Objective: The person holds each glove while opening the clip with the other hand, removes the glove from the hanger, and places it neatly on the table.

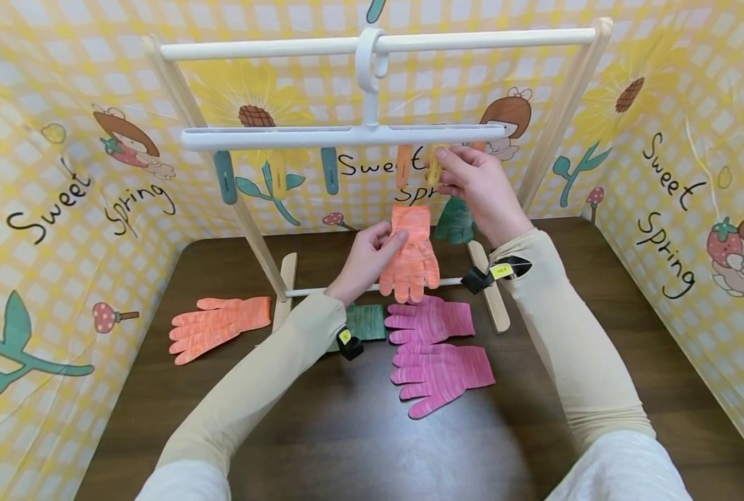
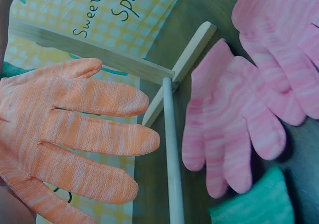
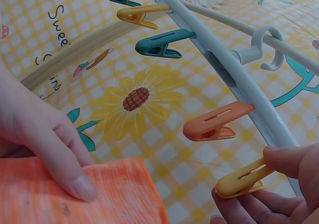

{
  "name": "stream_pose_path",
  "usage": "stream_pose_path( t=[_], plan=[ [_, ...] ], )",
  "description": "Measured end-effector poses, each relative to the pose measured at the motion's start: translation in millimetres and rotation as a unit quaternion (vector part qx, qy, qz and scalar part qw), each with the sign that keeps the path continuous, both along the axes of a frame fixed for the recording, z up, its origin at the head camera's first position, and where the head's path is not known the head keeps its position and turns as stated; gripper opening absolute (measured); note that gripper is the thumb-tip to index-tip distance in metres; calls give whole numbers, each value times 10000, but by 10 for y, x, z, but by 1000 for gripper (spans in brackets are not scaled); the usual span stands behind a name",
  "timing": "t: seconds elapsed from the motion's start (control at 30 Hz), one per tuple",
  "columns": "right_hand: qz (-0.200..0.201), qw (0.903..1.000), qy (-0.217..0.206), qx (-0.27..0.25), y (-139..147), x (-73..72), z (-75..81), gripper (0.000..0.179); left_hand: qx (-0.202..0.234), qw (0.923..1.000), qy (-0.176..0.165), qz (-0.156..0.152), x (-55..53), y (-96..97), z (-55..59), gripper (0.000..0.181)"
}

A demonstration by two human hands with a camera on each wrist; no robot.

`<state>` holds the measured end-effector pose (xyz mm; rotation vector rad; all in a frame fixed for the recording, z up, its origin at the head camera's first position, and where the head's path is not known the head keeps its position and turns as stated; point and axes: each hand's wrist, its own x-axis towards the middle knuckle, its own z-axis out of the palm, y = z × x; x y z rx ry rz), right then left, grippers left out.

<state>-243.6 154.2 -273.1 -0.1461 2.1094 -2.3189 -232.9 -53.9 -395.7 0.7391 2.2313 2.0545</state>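
Basically, left hand (image 1: 372, 256) has the orange striped knit glove (image 1: 411, 259) pinched near the cuff, thumb on the front face, fingers behind; glove hangs cuff-up, just below and left of the right hand (image 1: 489, 193). Right hand clamped on the yellow plastic clip (image 3: 241, 180), thumb above, fingers under; can't tell if the clip's jaws are parted. Orange plastic clip (image 3: 218, 122) just left of the right hand; white plastic hanger (image 1: 284, 136) above both hands.

Glove looks light, soft and floppy, likely grippy, not fragile. Best hold: cuff side edge, as now, top rim left free; gripped by the finger end, it would probably fold over. Clip looks stiff, light, maybe springy and a bit slick; squeeze at the levers, thumb against fingers. Two pink striped knit gloves (image 1: 445, 376) on the dark wood table (image 1: 321, 431), below the left hand.
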Motion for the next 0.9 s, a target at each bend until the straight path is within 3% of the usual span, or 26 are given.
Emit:
stream_pose_path(
  t=[0.23,0.47,0.67,0.9],
  plan=[
    [-145,9996,211,101,-9,-9,-8,44,-58,9999,-130,52,83,-209,-76,24],
    [-191,9964,365,739,-40,-18,-37,39,220,9984,-504,138,173,-401,-127,31],
    [-189,9933,457,1041,-41,-1,-61,39,59,9988,-435,233,246,-527,-151,25],
    [103,9874,558,1477,-38,43,-60,32,-173,9993,-253,208,339,-637,-163,26]
  ],
)
